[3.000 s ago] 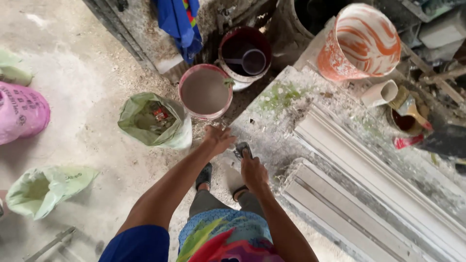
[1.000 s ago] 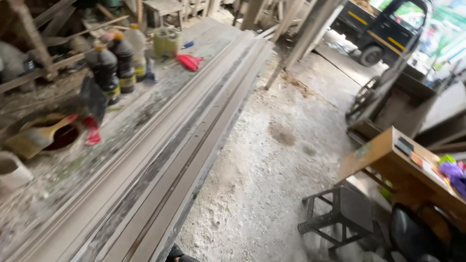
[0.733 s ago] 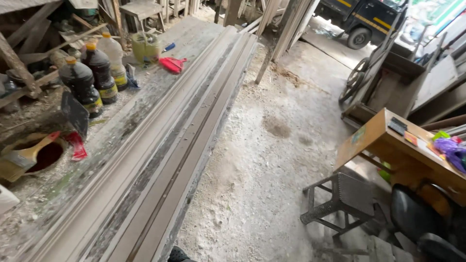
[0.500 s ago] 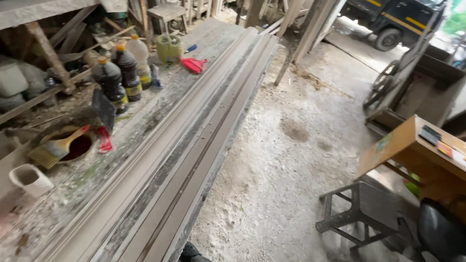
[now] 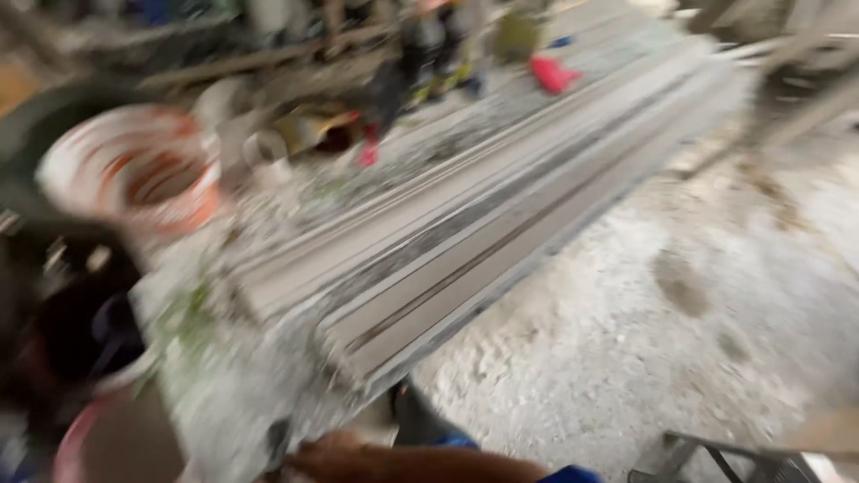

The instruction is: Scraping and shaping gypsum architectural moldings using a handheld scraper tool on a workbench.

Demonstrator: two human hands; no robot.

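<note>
One of the hands (image 5: 335, 456) rests at the counter (image 5: 224, 402) edge beside long grey mouldings (image 5: 465, 259), its grip blurred beyond telling.

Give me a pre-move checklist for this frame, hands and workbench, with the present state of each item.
1. Image sharpness: not ok, heavy motion blur.
2. Hand at the bottom edge: cannot tell which hand it is, nor whether it holds anything.
3. Other hand visible: not ok, not in view.
4. Long grey mouldings lying flat along the bench: ok.
5. Orange-and-white bucket upright at the bench's near end: ok.
6. Dusty floor beside the bench free of loose objects: ok where visible.
</note>
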